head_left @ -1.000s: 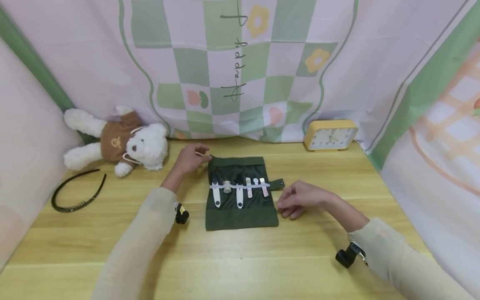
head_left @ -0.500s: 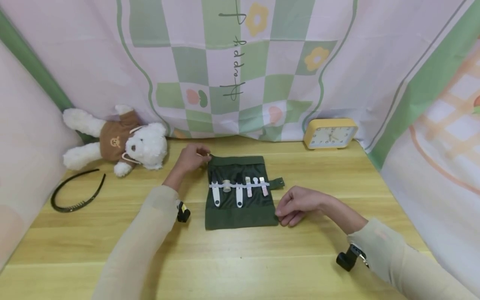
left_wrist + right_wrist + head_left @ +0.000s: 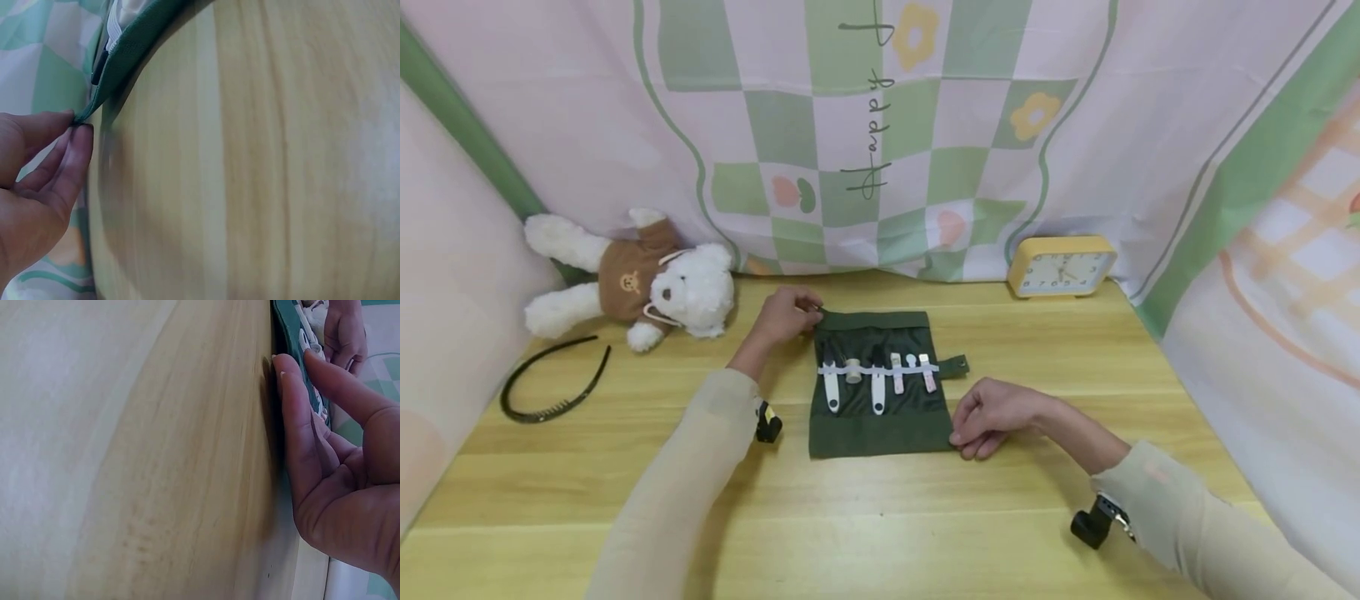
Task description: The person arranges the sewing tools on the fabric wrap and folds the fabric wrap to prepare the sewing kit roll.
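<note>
A dark green fabric tool roll (image 3: 880, 436) lies unfolded in the head view. Under its white elastic band sit two white-handled tools (image 3: 832, 392) with dark upper ends, a small beige cylinder (image 3: 853, 372), two slim pink-and-white pieces (image 3: 928, 375) and a little round white-topped item (image 3: 912, 361). My left hand (image 3: 786, 315) pinches the roll's far left corner between thumb and fingertips; the left wrist view shows that corner (image 3: 115, 72) lifted. At the near right corner, my right hand (image 3: 996, 417) has its thumb above and its fingers below the fabric edge, pinching it.
A white plush dog (image 3: 632, 279) in a brown top lies at the back left, a black headband (image 3: 520, 408) in front of it. A yellow clock (image 3: 1062, 267) stands at the back right. A patterned cloth (image 3: 865, 125) hangs behind the wooden table (image 3: 880, 533).
My right hand has slid toward me along the roll's right edge to the near corner and taken hold there. My left hand keeps its pinch, nearly unmoved.
</note>
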Demonstrator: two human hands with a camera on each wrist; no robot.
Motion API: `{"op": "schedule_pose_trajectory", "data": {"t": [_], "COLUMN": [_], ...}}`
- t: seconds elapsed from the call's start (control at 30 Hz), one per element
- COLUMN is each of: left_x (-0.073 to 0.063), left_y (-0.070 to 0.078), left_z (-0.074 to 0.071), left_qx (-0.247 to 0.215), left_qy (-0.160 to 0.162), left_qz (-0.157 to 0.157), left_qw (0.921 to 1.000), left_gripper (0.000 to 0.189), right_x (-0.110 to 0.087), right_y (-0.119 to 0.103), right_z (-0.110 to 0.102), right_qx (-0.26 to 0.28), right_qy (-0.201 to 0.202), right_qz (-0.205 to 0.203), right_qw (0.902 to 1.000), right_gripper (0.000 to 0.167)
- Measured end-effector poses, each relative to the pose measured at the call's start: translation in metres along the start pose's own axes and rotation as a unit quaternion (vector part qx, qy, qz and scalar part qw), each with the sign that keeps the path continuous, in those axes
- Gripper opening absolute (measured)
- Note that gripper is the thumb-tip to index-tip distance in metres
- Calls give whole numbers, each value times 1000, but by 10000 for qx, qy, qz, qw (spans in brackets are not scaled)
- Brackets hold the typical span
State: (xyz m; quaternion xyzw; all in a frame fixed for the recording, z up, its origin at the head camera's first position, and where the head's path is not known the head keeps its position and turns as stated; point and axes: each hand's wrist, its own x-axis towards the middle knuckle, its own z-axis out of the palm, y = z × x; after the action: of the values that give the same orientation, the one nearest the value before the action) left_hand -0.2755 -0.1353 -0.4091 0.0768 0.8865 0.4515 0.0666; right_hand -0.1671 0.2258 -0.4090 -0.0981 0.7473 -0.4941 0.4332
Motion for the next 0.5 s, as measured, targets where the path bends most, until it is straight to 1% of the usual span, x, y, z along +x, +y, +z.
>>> {"op": "schedule_pose_trajectory", "data": {"t": [0.13, 0.3, 0.5], "left_x": [-3, -7, -12], "left_y": [-1, -3, -9], "left_z": [-2, -7, -14], "left_qx": [34, 48, -139], "left_qy": [5, 32, -53], "left_qz": [-55, -181, -213], "left_qw": [10000, 9998, 9997], "left_gripper": [24, 24, 25], "right_x": [2, 3, 4], "right_y": [-2, -5, -7], "right_z": [2, -2, -10], "right_qx": [-86, -191, -274], "right_qy": [-13, 73, 118], "right_qz": [-48, -64, -117], "right_qw": [10000, 9998, 9995], "right_gripper": [11, 11, 12]}}
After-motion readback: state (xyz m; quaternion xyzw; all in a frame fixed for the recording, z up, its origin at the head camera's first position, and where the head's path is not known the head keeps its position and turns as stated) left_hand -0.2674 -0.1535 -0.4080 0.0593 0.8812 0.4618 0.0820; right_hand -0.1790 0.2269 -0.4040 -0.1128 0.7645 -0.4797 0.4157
